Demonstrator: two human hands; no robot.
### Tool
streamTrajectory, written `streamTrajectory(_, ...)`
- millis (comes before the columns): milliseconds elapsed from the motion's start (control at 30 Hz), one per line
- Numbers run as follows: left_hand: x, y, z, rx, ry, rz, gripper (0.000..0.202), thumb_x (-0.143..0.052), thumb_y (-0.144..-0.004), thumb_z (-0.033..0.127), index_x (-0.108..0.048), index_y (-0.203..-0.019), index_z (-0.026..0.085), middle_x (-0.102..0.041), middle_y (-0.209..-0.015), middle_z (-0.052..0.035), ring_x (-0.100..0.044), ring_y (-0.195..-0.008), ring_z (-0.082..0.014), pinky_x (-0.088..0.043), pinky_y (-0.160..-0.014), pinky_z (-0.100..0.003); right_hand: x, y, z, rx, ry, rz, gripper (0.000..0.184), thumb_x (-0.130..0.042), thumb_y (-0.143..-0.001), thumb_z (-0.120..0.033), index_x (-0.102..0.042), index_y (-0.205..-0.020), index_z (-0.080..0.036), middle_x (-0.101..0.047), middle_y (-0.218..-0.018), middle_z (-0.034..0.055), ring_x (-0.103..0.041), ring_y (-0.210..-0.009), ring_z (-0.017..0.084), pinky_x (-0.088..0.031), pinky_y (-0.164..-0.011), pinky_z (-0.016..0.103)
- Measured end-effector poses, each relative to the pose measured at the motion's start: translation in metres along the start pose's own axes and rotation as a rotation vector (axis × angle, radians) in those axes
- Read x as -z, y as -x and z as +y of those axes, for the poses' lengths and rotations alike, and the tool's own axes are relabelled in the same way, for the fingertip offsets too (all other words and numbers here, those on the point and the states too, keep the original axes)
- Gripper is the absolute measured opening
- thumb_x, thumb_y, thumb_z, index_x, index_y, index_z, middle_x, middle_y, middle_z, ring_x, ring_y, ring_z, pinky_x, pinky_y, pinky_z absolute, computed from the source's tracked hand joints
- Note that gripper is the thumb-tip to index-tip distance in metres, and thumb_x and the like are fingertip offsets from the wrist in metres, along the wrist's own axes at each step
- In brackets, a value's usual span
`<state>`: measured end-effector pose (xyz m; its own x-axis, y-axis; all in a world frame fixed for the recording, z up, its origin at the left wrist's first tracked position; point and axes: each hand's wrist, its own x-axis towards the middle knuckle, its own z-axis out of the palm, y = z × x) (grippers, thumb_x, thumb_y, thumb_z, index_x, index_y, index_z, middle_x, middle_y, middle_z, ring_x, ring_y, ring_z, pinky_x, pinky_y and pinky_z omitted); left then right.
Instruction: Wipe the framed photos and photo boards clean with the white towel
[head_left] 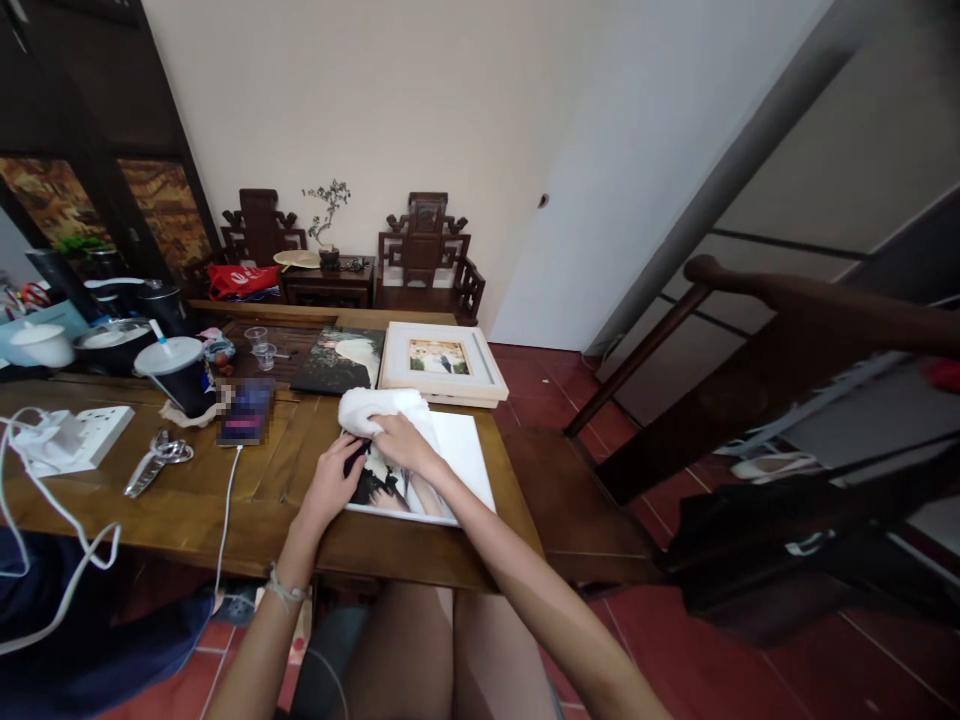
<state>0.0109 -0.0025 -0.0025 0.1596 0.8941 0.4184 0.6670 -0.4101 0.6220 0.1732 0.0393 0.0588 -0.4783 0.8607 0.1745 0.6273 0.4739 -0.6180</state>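
A photo panel (466, 455) with a large white area on its right lies flat near the table's front right corner. My right hand (405, 445) grips a folded white cloth (382, 405) and presses it on the panel's upper part. Along the panel's left edge rests my left hand (336, 482), fingers stretched out, steadying nothing else that I can see. The cloth and both hands hide part of the picture. Just behind are a dark photo panel (337, 365) and a pale framed photo (487, 378).
On the wooden table (285, 520), left, stand a lidded cup with a straw (176, 370), a phone on a cable (244, 415), a metal tool (157, 460) and a power strip (94, 440). A wooden chair (585, 490) is close on the right.
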Motion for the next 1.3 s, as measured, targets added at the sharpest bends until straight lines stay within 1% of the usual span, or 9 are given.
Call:
streamTrajectory(100,0.0,0.0,0.001,0.001,0.002,-0.005,0.036,-0.05,-0.091,0.025,-0.068,-0.12,0.012,-0.061,-0.135,-0.0146,-0.053,-0.131,-0.0269,-0.04,-0.112,-0.045,0.008,0.022,0.021,-0.034,0.01,0.041,0.045,-0.041,-0.077,-0.009,-0.07,-0.109,-0.021,-0.07,-0.123,0.004,-0.059,-0.119,0.023,-0.018,-0.118,0.041)
streamTrajectory(333,-0.001,0.0,0.001,0.0,-0.019,0.0,0.035,-0.049,-0.092,0.025,-0.068,-0.12,0.013,-0.06,-0.136,-0.014,-0.054,-0.13,-0.0257,-0.041,-0.112,-0.045,0.044,0.085,0.08,-0.179,0.08,0.173,0.035,-0.039,-0.079,-0.01,-0.068,-0.097,-0.019,-0.07,-0.119,0.0106,-0.049,-0.132,0.027,-0.019,-0.117,0.055)
streamTrajectory(533,-0.002,0.0,-0.002,-0.01,-0.004,0.011,0.034,-0.049,-0.092,0.027,-0.068,-0.119,0.016,-0.06,-0.136,-0.0126,-0.054,-0.13,-0.0259,-0.041,-0.113,-0.046,0.018,0.162,0.031,0.047,0.249,0.063,0.035,-0.045,-0.062,-0.003,-0.066,-0.087,-0.017,-0.045,-0.15,0.0132,-0.017,-0.148,0.032,-0.005,-0.116,0.067)
streamTrajectory(667,-0.002,0.0,-0.003,-0.015,0.004,0.019,0.034,-0.05,-0.092,0.029,-0.068,-0.119,0.018,-0.061,-0.135,-0.0121,-0.054,-0.13,-0.027,-0.04,-0.113,-0.048,0.007,0.195,-0.006,0.126,0.172,-0.086,0.039,-0.044,-0.055,-0.005,-0.066,-0.082,-0.02,-0.048,-0.149,0.0061,-0.023,-0.147,0.026,-0.006,-0.12,0.058)
streamTrajectory(767,-0.001,0.0,0.0,-0.021,-0.009,0.011,0.035,-0.049,-0.093,0.028,-0.067,-0.12,0.017,-0.061,-0.135,-0.0131,-0.053,-0.13,-0.027,-0.04,-0.113,-0.048,0.015,0.183,-0.003,0.099,0.129,-0.06,0.039,-0.043,-0.054,-0.004,-0.066,-0.081,-0.021,-0.054,-0.143,0.0076,-0.036,-0.142,0.024,-0.015,-0.121,0.053)
streamTrajectory(867,0.0,0.0,0.002,-0.031,-0.013,-0.001,0.036,-0.048,-0.093,0.028,-0.067,-0.121,0.016,-0.059,-0.137,-0.0137,-0.053,-0.131,-0.0266,-0.039,-0.113,-0.048,0.03,0.147,0.021,-0.011,0.166,0.018,0.04,-0.042,-0.063,-0.003,-0.067,-0.088,-0.019,-0.063,-0.133,0.0107,-0.047,-0.135,0.025,-0.026,-0.117,0.05)
streamTrajectory(1067,0.001,0.001,0.002,-0.026,-0.016,-0.002,0.036,-0.049,-0.092,0.027,-0.067,-0.12,0.014,-0.06,-0.136,-0.0147,-0.054,-0.13,-0.027,-0.04,-0.113,-0.048,0.054,0.073,0.069,-0.185,0.261,0.12,0.037,-0.039,-0.079,-0.005,-0.066,-0.102,-0.014,-0.072,-0.11,0.0125,-0.062,-0.115,0.027,-0.025,-0.115,0.051)
streamTrajectory(1167,0.0,0.0,0.0,-0.016,-0.017,0.009,0.035,-0.049,-0.092,0.026,-0.068,-0.119,0.014,-0.06,-0.135,-0.015,-0.055,-0.129,-0.0269,-0.041,-0.112,-0.048,0.046,0.075,0.068,-0.163,0.284,0.124,0.035,-0.041,-0.076,-0.003,-0.066,-0.1,-0.012,-0.068,-0.121,0.0168,-0.046,-0.134,0.03,-0.019,-0.114,0.059)
streamTrajectory(1300,-0.002,0.001,-0.001,-0.019,-0.03,0.02,0.034,-0.048,-0.092,0.026,-0.068,-0.118,0.016,-0.062,-0.133,-0.0135,-0.055,-0.128,-0.0265,-0.041,-0.112,-0.047,0.023,0.127,0.039,-0.031,0.336,0.084,0.035,-0.045,-0.07,-0.003,-0.066,-0.096,-0.011,-0.049,-0.145,0.0206,-0.024,-0.146,0.034,-0.009,-0.115,0.065)
